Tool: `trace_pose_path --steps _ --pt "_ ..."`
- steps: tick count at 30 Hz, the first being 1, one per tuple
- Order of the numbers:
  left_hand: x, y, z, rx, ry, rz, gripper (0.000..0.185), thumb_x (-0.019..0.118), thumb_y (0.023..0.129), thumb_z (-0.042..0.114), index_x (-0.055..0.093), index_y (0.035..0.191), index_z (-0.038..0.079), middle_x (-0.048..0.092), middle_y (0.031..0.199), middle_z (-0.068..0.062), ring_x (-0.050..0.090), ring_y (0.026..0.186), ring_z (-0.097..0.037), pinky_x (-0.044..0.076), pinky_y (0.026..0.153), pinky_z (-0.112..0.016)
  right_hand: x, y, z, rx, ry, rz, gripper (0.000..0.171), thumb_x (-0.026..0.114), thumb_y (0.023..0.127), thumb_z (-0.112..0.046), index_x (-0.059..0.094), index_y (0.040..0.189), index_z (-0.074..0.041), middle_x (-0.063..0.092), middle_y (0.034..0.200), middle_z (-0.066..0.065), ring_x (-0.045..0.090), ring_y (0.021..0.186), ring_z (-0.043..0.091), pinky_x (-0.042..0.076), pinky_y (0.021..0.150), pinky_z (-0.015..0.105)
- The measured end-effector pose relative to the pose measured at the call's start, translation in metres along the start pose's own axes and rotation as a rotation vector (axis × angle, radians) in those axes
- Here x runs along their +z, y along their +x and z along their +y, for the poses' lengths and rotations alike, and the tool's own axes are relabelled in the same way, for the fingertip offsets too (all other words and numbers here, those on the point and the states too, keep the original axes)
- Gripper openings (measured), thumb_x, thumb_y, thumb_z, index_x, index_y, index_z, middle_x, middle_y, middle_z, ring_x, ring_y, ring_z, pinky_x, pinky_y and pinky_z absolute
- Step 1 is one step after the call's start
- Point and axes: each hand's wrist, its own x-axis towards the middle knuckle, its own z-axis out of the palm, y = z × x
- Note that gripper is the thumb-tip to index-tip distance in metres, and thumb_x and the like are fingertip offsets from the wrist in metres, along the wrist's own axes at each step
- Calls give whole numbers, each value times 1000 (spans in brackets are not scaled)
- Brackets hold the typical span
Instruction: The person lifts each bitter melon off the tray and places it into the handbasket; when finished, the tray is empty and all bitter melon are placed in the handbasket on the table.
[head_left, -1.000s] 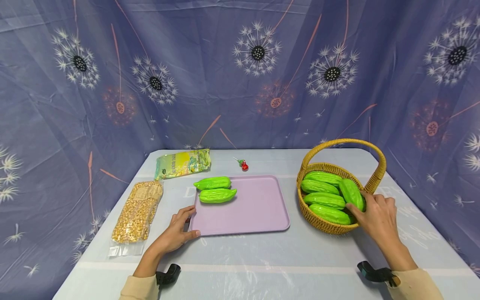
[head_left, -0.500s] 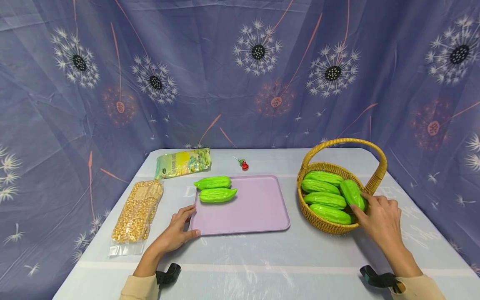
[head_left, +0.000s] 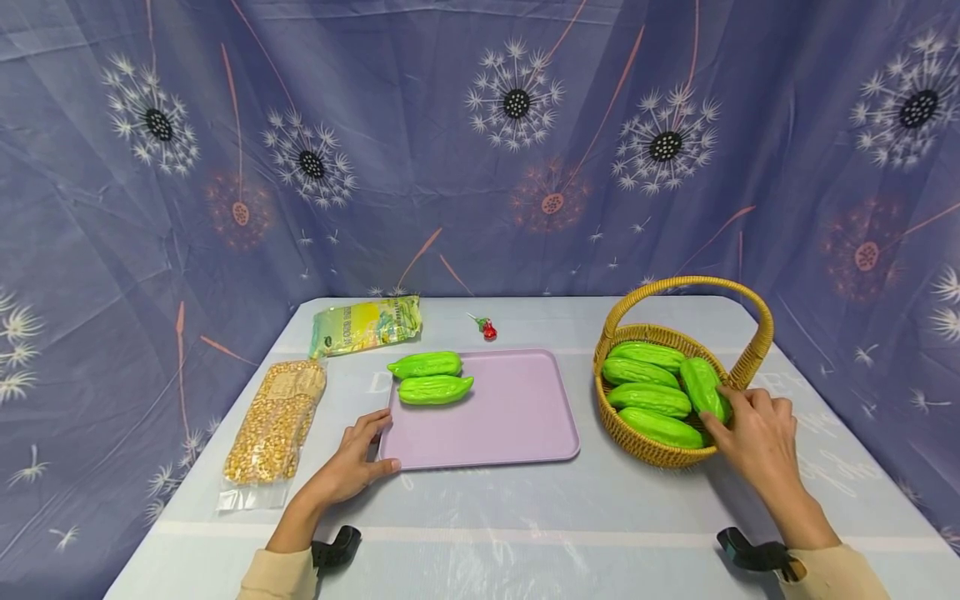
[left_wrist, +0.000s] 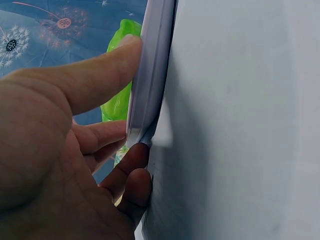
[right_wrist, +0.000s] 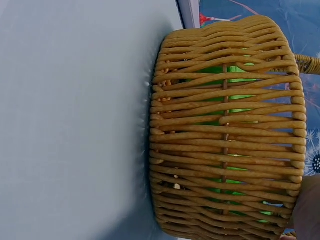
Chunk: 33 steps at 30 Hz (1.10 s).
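My right hand (head_left: 761,433) reaches over the near right rim of a wicker basket (head_left: 652,454), thumb and fingers pinching a bright green bitter melon (head_left: 702,388). That melon lies slanted against several others (head_left: 651,400) inside. The right wrist view shows the basket's woven side (right_wrist: 225,135), with green between the strands and only a bit of the hand. On the left, my left hand (head_left: 352,462) holds the near left corner of a lilac tray (head_left: 517,417), thumb and fingertips at its rim (left_wrist: 150,75). Two bitter melons (head_left: 435,390) lie side by side at the tray's far left corner.
A clear bag of corn kernels (head_left: 273,425) lies left of the tray. Behind it is a yellow-green packet (head_left: 367,327). A small red and green trinket (head_left: 487,328) sits beyond the tray. The basket's tall handle (head_left: 690,283) arches over the melons. Patterned cloth hangs behind the table.
My right hand has shifted slightly right, then a little back left, its fingers staying on the slanted bitter melon. The left hand and the tray have stayed in place.
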Motion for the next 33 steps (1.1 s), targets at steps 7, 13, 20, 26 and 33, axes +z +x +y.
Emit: trace_pose_path --steps 7,13,20,26,33 --pt "1 0 -2 4 -2 -3 74 72 82 24 35 143 2 28 150 -10 32 131 -36 33 104 -55 -1 3 -2 37 -2 -50 50 73 77 -15 56 118 9 47 104 33 35 90 48 24 74 55" --pt "0 0 -1 -1 -9 -4 75 72 82 24 34 143 2 28 150 -11 32 131 -36 33 103 -55 -2 3 -1 69 4 -76 53 72 80 -20 54 122 7 47 107 32 36 92 48 25 75 54" --pt "-1 1 -1 -4 -8 -7 75 71 83 25 34 143 3 28 150 -11 33 131 -36 33 104 -55 -4 1 -1 35 25 -41 51 72 80 -22 57 120 5 50 107 32 37 90 47 25 73 53" --pt "-1 1 -2 -6 -16 -12 76 71 83 26 33 144 4 28 151 -11 33 131 -36 32 104 -55 -4 1 -2 31 27 -51 50 72 78 -19 57 119 6 50 106 32 38 89 47 25 72 53" --pt "-1 1 -3 -1 -24 -17 76 72 82 25 33 144 4 27 151 -10 32 132 -36 32 104 -56 -1 0 0 30 36 -60 49 74 76 -12 56 118 7 48 105 32 37 89 46 24 72 53"
